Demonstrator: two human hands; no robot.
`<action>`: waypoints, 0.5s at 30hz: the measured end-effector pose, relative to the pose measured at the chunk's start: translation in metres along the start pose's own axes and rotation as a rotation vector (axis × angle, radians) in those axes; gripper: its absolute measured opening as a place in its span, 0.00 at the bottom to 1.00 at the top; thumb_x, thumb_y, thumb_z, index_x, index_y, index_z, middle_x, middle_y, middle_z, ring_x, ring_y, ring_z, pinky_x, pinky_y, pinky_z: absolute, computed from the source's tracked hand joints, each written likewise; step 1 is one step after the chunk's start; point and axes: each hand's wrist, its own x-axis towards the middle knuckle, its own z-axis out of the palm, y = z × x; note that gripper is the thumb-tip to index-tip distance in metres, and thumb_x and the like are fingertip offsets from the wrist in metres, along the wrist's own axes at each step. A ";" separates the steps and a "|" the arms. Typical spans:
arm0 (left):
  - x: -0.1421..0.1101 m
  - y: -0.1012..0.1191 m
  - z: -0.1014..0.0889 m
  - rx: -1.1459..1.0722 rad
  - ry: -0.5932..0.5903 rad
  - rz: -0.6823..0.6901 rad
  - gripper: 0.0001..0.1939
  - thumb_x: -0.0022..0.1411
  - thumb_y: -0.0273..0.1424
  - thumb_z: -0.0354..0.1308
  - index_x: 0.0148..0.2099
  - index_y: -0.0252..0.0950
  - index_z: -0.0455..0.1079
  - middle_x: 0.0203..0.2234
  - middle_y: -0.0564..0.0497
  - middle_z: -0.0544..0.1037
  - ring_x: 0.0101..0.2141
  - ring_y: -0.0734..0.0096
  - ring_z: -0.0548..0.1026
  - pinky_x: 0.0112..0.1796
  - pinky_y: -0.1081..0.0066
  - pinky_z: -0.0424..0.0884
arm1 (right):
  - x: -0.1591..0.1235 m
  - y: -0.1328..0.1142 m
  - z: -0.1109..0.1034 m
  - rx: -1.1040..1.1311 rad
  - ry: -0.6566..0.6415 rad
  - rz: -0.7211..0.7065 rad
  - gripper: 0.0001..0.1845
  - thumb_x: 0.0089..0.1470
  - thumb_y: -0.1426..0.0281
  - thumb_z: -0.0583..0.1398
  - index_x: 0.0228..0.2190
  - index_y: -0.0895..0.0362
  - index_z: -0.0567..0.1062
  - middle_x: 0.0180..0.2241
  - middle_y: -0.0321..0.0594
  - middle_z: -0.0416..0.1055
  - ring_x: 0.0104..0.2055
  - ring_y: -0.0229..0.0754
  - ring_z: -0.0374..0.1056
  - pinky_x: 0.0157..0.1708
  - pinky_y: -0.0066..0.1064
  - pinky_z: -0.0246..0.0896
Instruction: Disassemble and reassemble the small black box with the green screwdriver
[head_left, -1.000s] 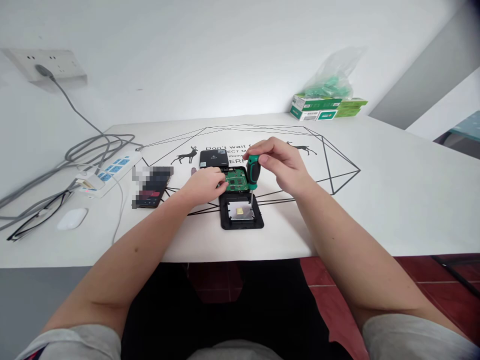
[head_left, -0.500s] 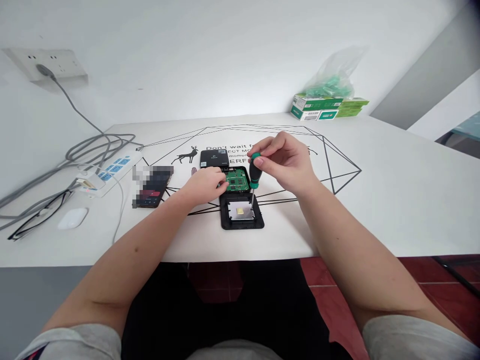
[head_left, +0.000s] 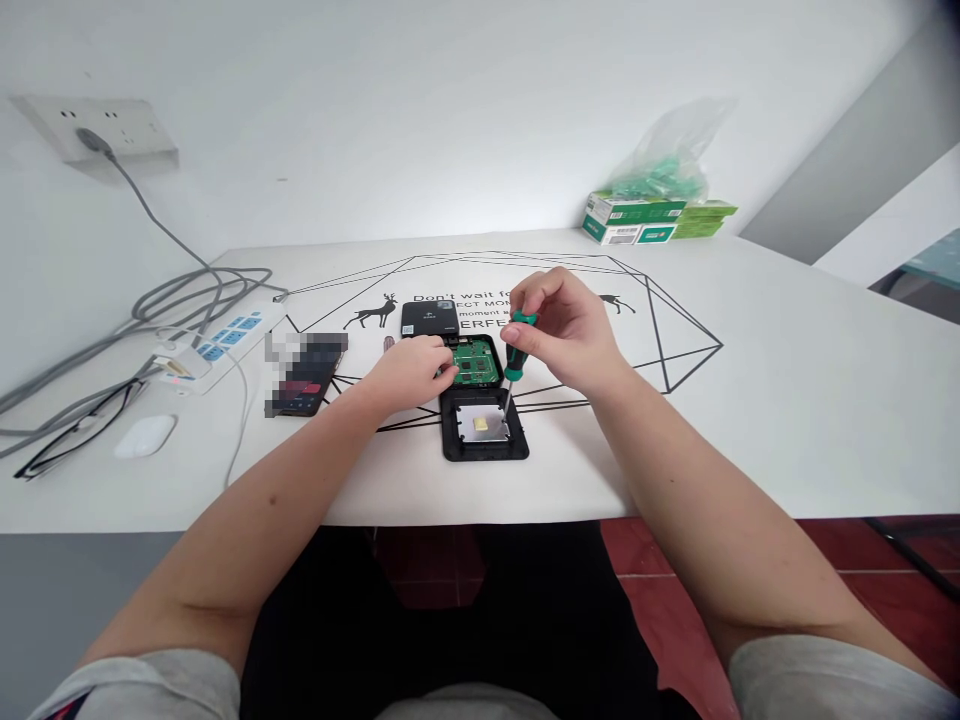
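Note:
My right hand (head_left: 566,325) grips the green and black handle of a screwdriver (head_left: 514,360). The handle leans to the right at the top, and the shaft points down to the right edge of a silver metal plate (head_left: 491,430). That plate, with a yellowish square pad on it, lies in a black cover (head_left: 457,447). With curled fingers, my left hand (head_left: 416,372) holds the left side of an opened black case containing a green circuit board (head_left: 476,358). My fingers hide that side of the case. Directly behind it sits another black box (head_left: 430,318).
To the left lie a phone (head_left: 319,372), a white earbud case (head_left: 146,436), glasses (head_left: 79,430) and a power strip (head_left: 232,340) with coiled grey cable. Green and white boxes (head_left: 634,212) stand at the back right under a plastic bag (head_left: 671,160).
The top of the screwdriver has tilted to the right, while its tip stays by the plate's right edge. My right-hand fingers have shifted on the handle. My left hand keeps its place.

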 end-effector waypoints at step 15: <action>-0.009 0.021 -0.002 -0.195 -0.116 0.293 0.28 0.67 0.50 0.67 0.59 0.35 0.78 0.53 0.39 0.78 0.53 0.48 0.76 0.54 0.54 0.71 | 0.005 0.032 -0.016 -0.416 0.351 0.299 0.14 0.57 0.61 0.69 0.38 0.49 0.69 0.34 0.31 0.68 0.28 0.37 0.62 0.31 0.34 0.66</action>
